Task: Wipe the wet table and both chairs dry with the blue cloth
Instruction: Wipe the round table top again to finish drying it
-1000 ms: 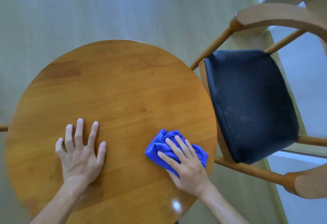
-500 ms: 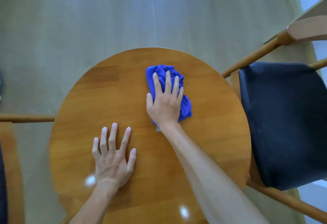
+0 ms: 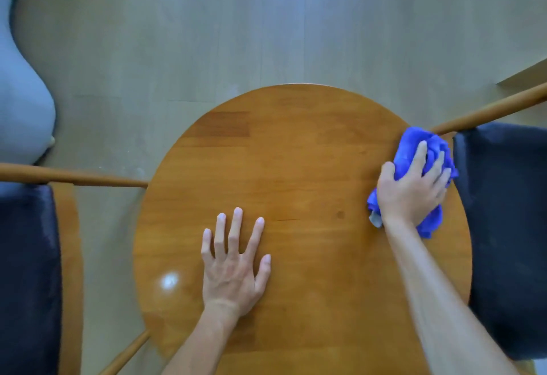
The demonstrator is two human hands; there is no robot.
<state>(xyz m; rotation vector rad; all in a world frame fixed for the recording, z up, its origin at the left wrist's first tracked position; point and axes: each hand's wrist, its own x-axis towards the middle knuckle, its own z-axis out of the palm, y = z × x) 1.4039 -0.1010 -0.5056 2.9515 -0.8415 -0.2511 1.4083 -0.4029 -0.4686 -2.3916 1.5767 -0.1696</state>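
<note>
A round wooden table fills the middle of the head view. The bunched blue cloth lies at the table's right edge, partly over the rim. My right hand covers it, with fingers curled into its folds and the thumb against its left side. On the tabletop nearer to me, my left hand rests flat with its fingers spread. One chair with a dark seat stands right of the table. A second chair's dark seat is at the left.
Wooden chair rails reach toward the table from the left and the upper right. A rounded grey-blue piece of furniture sits at the far left. Pale wooden floor lies beyond the table.
My right hand slid the cloth from the near right part of the table to its far middle, then to the right edge. My left hand stayed flat on the table.
</note>
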